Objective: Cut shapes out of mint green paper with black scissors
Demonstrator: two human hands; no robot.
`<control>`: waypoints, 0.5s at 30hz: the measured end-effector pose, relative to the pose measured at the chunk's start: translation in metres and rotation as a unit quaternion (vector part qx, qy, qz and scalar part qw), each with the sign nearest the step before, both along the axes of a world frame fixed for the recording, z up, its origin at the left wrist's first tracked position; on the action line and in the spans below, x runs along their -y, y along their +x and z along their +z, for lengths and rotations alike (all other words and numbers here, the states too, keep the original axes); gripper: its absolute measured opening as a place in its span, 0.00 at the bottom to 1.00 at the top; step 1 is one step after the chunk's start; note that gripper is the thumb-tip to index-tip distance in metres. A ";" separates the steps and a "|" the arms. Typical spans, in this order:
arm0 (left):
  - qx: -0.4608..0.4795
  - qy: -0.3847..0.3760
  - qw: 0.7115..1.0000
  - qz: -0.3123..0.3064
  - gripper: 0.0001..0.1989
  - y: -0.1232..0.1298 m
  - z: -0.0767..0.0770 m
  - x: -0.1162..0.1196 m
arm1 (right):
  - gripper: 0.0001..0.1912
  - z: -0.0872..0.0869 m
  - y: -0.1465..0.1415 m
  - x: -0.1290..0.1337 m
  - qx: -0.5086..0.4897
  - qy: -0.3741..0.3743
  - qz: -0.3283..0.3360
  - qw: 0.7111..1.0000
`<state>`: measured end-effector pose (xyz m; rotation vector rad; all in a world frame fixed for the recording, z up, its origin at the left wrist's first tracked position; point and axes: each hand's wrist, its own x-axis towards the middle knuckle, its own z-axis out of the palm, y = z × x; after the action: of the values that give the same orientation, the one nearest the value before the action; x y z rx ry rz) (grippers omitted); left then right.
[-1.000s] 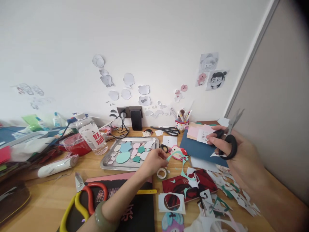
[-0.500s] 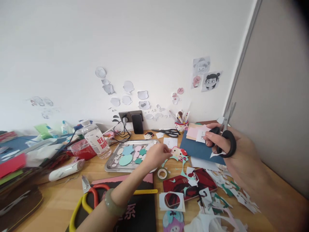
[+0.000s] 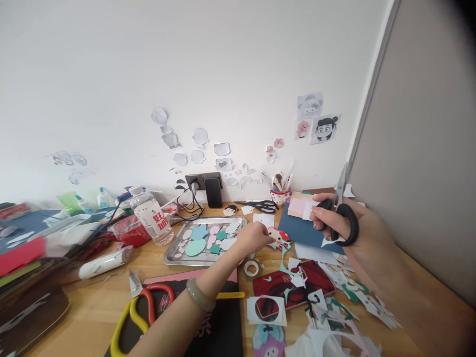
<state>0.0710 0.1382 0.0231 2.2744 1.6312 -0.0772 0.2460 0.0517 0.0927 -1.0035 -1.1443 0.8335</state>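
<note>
"What has moved?"

"The person's left grip [image 3: 255,238] has shifted rightward, and its fingertips now sit beside a flat white cat-face cut-out with a red bow [image 3: 281,238]."

"Is it holding anything?"

"I cannot tell; the fingers are bunched close together and partly hidden."

"And the right?"

"The right grip [image 3: 368,228] is closed around black-handled metal scissors [image 3: 340,191], raised above the table [image 3: 85,312], blades pointing up. Its fingertips overlap a small white paper card [image 3: 308,210]; whether they touch it is unclear."

"What lies close by?"

"Just below the cut-out, a curved mint-green paper scrap [image 3: 284,254]. Nearer the person, a round roll of pale tape [image 3: 247,271]. Under the right grip, a dark blue flat sheet [image 3: 305,230] with a rectangular pink paper [image 3: 297,206] on it."

"Further out?"

"Left of the left grip, a shallow silver metal tray [image 3: 186,263] holds cut paper shapes, including a mint-green oval [image 3: 195,248]. Beyond its left end stands a clear plastic bottle with red lettering [image 3: 147,210]. In front lie large scissors with red and yellow handles [image 3: 139,291], on a black flat rectangle [image 3: 226,327]."
</note>
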 end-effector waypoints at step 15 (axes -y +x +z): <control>-0.090 0.040 0.995 0.013 0.16 -0.006 -0.015 -0.003 | 0.10 -0.001 0.001 0.006 0.043 -0.015 0.015 0.999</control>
<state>0.0653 0.1410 0.0083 2.3647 1.7815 -0.2199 0.2466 0.0457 0.0913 -1.0577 -1.2258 0.8417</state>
